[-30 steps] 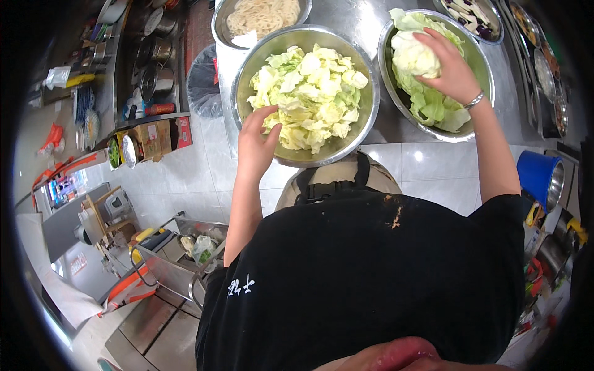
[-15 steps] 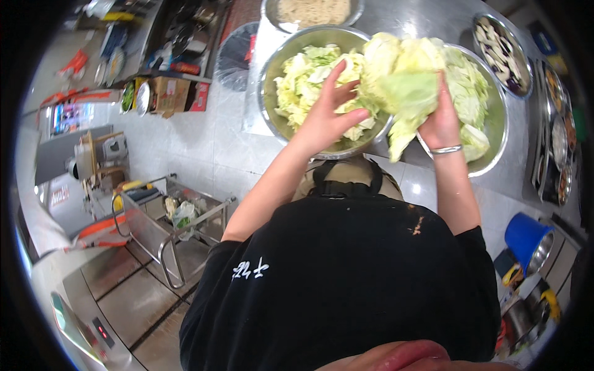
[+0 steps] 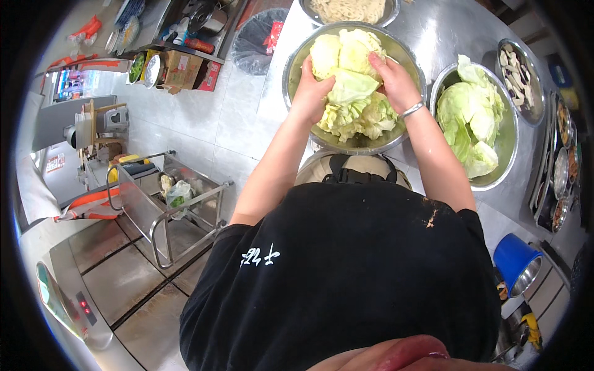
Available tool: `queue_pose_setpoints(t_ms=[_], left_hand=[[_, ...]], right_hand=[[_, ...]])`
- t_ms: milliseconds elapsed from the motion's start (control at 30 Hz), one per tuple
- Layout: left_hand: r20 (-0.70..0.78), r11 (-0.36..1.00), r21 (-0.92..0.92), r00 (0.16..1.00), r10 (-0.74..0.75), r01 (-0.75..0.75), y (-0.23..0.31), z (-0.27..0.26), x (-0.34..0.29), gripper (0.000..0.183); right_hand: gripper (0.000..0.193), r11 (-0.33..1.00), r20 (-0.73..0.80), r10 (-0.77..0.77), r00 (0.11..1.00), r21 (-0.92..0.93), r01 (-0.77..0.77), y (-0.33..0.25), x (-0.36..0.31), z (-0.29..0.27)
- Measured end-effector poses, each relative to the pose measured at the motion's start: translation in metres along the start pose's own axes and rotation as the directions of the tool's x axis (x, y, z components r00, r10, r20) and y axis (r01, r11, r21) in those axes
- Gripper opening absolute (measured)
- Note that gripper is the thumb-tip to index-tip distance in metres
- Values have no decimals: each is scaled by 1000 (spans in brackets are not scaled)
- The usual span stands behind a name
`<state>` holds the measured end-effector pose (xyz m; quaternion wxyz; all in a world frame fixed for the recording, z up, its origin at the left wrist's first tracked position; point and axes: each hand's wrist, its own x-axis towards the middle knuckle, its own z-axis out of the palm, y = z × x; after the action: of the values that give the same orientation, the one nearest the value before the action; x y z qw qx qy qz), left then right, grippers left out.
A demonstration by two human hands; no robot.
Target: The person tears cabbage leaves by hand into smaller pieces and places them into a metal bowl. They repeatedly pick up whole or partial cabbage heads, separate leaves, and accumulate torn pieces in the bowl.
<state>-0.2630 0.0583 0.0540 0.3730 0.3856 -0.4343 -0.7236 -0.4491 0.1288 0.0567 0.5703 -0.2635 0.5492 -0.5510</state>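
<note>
Both hands are over a large steel bowl (image 3: pixel 293 74) on the table, gripping pale green cabbage leaves (image 3: pixel 351 86) between them. My left hand (image 3: pixel 312 93) curls round the leaves from the left, thumb on top. My right hand (image 3: pixel 395 81) presses from the right, with a metal bangle on its wrist. Torn cabbage pieces (image 3: pixel 365 119) lie in the bowl beneath. To the right, a second steel bowl (image 3: pixel 504 162) contains a large cabbage (image 3: pixel 467 108) with loose leaves around it.
A bowl of pale shredded food (image 3: pixel 346 10) stands behind. At right are a bowl of cut eggplant (image 3: pixel 516 77) and a tray of small dishes (image 3: pixel 560 167). A lined bin (image 3: pixel 253 46) is left of the table; a metal cart (image 3: pixel 167 204) and a blue bucket (image 3: pixel 516 260) flank me.
The hands have carried the cabbage leaves left from between the bowls to over the left bowl. My left hand, spread before, has closed on them. The view has shifted slightly.
</note>
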Motion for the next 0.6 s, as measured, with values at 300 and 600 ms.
queue_pose_setpoints(t_ms=[300, 600], left_hand=[[167, 624, 772, 986, -11, -124, 25, -30, -9, 87], [182, 939, 340, 983, -19, -45, 50, 21, 13, 63]], right_hand=[[51, 956, -239, -290, 927, -24, 293, -11, -1, -40], [58, 921, -12, -283, 959, -283, 268, -20, -15, -6]])
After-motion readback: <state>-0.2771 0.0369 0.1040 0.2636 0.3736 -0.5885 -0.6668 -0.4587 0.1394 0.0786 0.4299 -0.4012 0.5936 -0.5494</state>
